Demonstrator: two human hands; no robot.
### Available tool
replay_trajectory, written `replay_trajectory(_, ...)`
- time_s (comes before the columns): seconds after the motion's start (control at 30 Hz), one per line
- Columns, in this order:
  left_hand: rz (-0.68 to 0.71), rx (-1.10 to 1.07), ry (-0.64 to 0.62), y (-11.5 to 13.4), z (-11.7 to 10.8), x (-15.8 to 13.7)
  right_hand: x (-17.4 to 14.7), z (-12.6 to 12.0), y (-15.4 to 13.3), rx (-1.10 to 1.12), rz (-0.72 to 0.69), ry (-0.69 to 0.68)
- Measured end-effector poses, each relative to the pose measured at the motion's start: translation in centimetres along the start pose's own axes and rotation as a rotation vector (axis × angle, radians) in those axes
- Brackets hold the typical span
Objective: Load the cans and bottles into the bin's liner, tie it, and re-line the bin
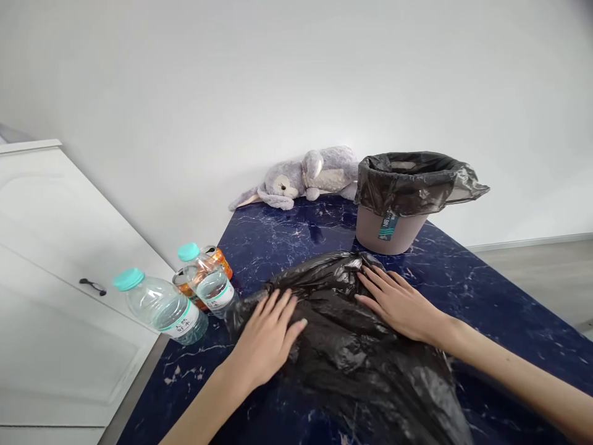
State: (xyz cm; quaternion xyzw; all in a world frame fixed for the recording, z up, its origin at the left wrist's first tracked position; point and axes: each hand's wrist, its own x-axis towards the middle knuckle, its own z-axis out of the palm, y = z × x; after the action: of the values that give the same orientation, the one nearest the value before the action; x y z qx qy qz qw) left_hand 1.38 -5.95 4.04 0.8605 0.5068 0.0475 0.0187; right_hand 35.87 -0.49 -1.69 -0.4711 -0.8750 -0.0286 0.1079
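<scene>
A black plastic garbage bag point(343, 346) lies spread and crumpled over the dark blue marbled table, its near part reaching the bottom of the view. My left hand point(266, 337) rests flat on the bag's left side, fingers stretched out. On the upper right part of the same bag lies my right hand point(393, 300), palm down with its fingers extended. Neither hand grips anything. Beyond the right hand stands a pinkish-grey trash bin point(386, 238), with a black liner point(407, 194) folded over its rim.
Left of the bag stand two water bottles point(162, 306) with turquoise caps, beside two orange cans point(225, 262). A grey plush rabbit point(306, 176) lies against the wall at the table's point(278, 232) far edge. A white cabinet point(60, 296) is at the left.
</scene>
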Motion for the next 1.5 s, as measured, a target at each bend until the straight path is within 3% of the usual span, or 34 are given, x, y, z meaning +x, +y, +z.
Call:
replay_trajectory(0.1,-0.044,0.079,0.166,0.3,-0.7,0.4,-1.7,-2.6,-1.6,-0.120,-0.054,0.034)
replay_trajectory(0.17,0.000,0.017,0.214,1.6,-1.3,0.5,-2.1,-5.1,-3.1,-0.158,-0.006,0.027)
replay_trajectory(0.2,0.018,-0.039,0.203,2.4,-1.4,0.5,-2.2,-6.2,-3.8,-0.166,0.054,0.086)
replay_trajectory(0.3,0.037,-0.174,0.048,4.5,-0.8,0.5,-2.1,-7.5,-5.2,-0.087,0.046,0.200)
replay_trajectory(0.37,0.053,-0.202,-0.054,5.0,0.3,0.6,-2.1,-6.7,-5.3,-0.004,-0.038,0.192)
replay_trajectory(0.47,0.111,-0.188,-0.077,4.2,1.7,0.9,-2.7,-3.9,-4.2,0.089,-0.088,0.090)
replay_trajectory(0.6,0.165,-0.136,-0.039,1.4,2.2,1.3,-3.7,-0.7,-2.1,0.174,0.011,-0.015)
replay_trajectory(0.8,0.131,-0.009,0.024,-2.1,2.3,0.7,-5.6,0.8,-1.6,0.118,0.145,0.027)
replay_trajectory(0.93,0.178,0.050,0.143,-0.3,1.1,-2.3,-7.4,1.5,-2.4,0.056,0.221,0.086)
replay_trajectory(1.0,0.246,0.026,0.141,1.5,0.1,-4.4,-8.2,1.9,-2.9,0.025,0.254,0.110)
replay_trajectory(1.1,0.433,0.036,0.091,3.5,-0.4,-7.1,-9.2,2.5,-3.5,-0.026,0.292,0.142)
replay_trajectory(1.2,0.585,0.146,0.130,3.8,0.6,-8.7,-9.7,2.9,-4.0,-0.058,0.321,0.178)
replay_trajectory(1.33,0.564,0.247,0.172,3.3,2.1,-9.7,-10.0,2.9,-4.8,-0.098,0.393,0.211)
replay_trajectory(1.5,0.538,0.187,0.120,3.3,1.7,-10.6,-10.2,2.4,-5.7,-0.107,0.447,0.218)
